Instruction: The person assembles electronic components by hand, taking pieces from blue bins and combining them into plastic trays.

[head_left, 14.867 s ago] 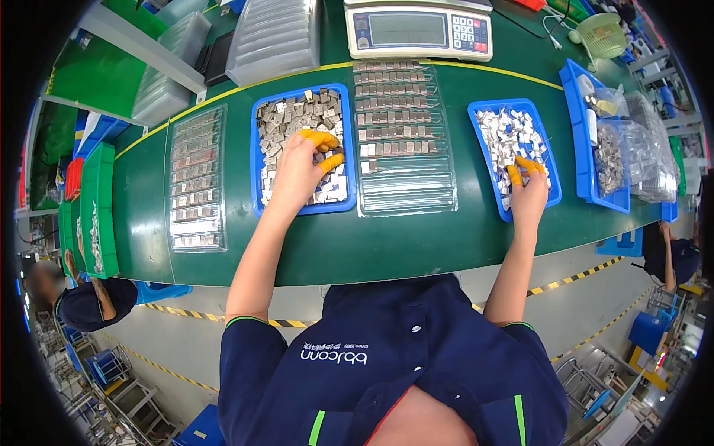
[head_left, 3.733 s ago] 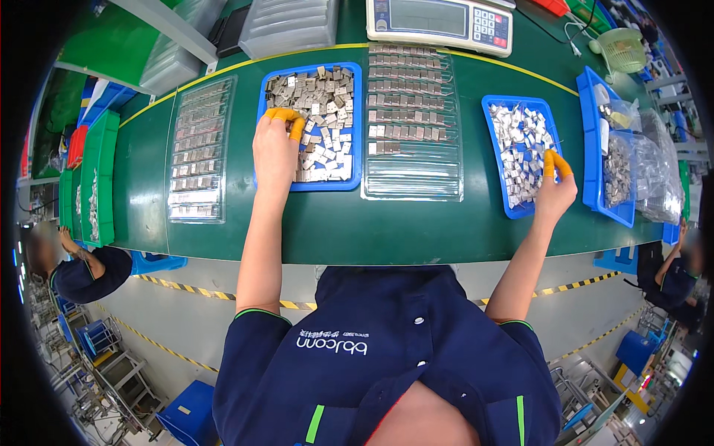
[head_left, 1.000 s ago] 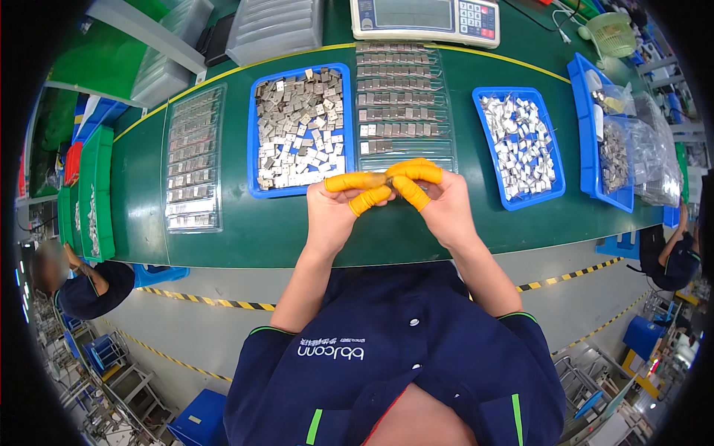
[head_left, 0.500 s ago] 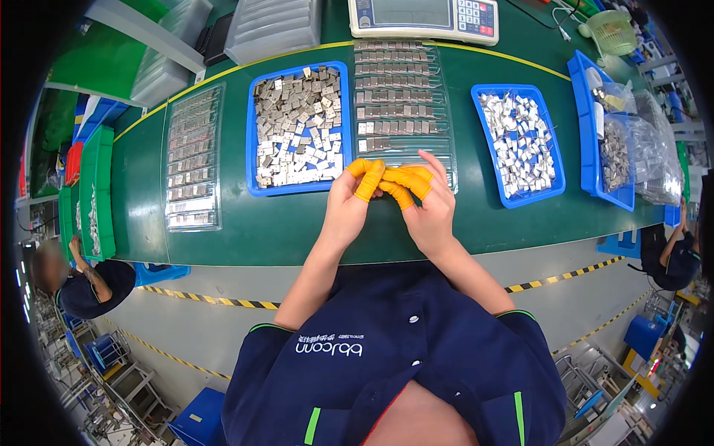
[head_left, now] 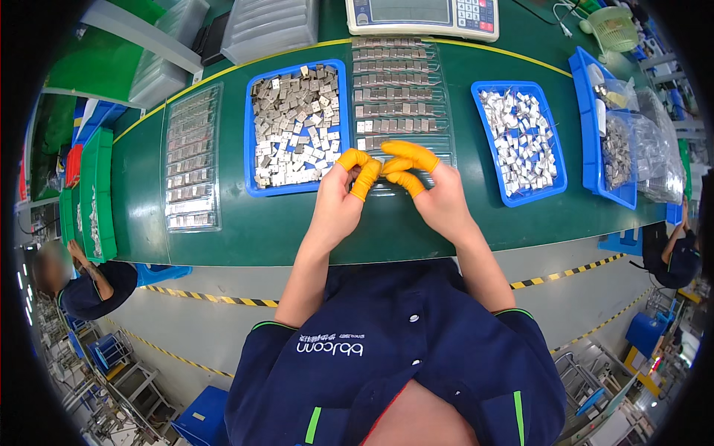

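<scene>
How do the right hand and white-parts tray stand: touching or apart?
Apart: head view shows green table between right hand and white-parts tray.

Centre frame, left hand point(head_left: 335, 208) and right hand point(head_left: 444, 201), yellow cots point(head_left: 416, 153) on fingertips, meet before a clear blister tray point(head_left: 439, 97) with rows of metal parts, anything pinched hidden; blue metal-parts tray point(head_left: 297, 190) left of centre, blue white-parts tray point(head_left: 537, 196) right, digital scale point(head_left: 424, 28) top.

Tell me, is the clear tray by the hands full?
Partly full: the clear tray holds metal parts in upper rows, but bare grooves show lower down.
</scene>
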`<act>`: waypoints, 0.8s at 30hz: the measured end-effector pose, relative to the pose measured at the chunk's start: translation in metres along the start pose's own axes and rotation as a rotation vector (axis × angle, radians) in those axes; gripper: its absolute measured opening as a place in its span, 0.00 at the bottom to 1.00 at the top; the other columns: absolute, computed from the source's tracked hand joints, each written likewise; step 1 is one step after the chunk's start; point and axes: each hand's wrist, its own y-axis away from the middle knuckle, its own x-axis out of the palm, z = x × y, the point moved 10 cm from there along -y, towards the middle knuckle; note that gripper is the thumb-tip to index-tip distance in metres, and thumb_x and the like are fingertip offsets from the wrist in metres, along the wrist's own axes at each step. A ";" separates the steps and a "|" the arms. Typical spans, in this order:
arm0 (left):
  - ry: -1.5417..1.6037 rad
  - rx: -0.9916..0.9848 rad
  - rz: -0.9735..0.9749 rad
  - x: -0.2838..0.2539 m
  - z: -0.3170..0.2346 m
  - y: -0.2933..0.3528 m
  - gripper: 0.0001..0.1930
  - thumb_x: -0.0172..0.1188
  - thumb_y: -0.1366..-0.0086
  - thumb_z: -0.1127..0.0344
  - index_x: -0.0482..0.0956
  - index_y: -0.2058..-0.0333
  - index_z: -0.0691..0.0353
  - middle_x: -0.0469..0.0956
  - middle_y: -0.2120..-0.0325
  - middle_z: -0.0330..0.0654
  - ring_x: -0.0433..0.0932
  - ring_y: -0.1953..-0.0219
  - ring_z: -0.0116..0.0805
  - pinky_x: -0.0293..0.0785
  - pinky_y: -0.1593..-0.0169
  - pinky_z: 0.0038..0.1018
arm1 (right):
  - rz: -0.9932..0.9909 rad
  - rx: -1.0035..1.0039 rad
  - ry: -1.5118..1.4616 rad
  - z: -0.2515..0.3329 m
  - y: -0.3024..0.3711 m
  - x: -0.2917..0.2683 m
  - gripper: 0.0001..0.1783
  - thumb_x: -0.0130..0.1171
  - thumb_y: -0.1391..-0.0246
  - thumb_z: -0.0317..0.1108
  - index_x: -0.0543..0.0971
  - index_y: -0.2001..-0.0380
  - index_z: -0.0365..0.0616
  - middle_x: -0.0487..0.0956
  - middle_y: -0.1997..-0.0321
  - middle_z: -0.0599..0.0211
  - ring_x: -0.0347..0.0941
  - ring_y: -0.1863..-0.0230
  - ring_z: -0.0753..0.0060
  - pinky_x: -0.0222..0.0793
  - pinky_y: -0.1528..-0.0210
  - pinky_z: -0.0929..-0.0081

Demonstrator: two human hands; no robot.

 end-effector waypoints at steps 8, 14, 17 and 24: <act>0.139 -0.008 -0.145 -0.017 0.000 -0.007 0.05 0.51 0.36 0.71 0.70 0.66 0.67 0.70 0.75 0.34 0.67 0.72 0.18 0.63 0.66 0.15 | -0.273 0.057 -0.049 0.003 -0.007 -0.029 0.14 0.61 0.59 0.21 0.79 0.65 0.44 0.77 0.60 0.65 0.68 0.52 0.58 0.60 0.45 0.66; 0.236 -0.027 -0.066 0.004 0.002 -0.008 0.07 0.51 0.36 0.70 0.69 0.62 0.66 0.72 0.69 0.36 0.71 0.68 0.21 0.68 0.62 0.18 | -0.195 -0.119 0.212 0.020 -0.007 -0.013 0.11 0.63 0.62 0.24 0.79 0.70 0.45 0.71 0.51 0.65 0.61 0.45 0.54 0.55 0.44 0.61; 0.255 -0.048 -0.048 0.006 0.004 -0.008 0.07 0.50 0.36 0.69 0.70 0.63 0.67 0.72 0.70 0.36 0.71 0.68 0.21 0.68 0.63 0.18 | -0.203 -0.100 0.221 0.016 -0.011 -0.015 0.10 0.61 0.62 0.22 0.78 0.71 0.44 0.72 0.53 0.65 0.61 0.46 0.55 0.55 0.44 0.62; 0.222 -0.059 -0.009 -0.005 0.004 -0.015 0.09 0.50 0.36 0.68 0.73 0.64 0.68 0.75 0.72 0.38 0.71 0.71 0.22 0.68 0.66 0.18 | -0.200 0.009 0.365 -0.023 -0.016 -0.014 0.09 0.60 0.63 0.21 0.77 0.73 0.41 0.71 0.54 0.63 0.60 0.46 0.55 0.54 0.44 0.62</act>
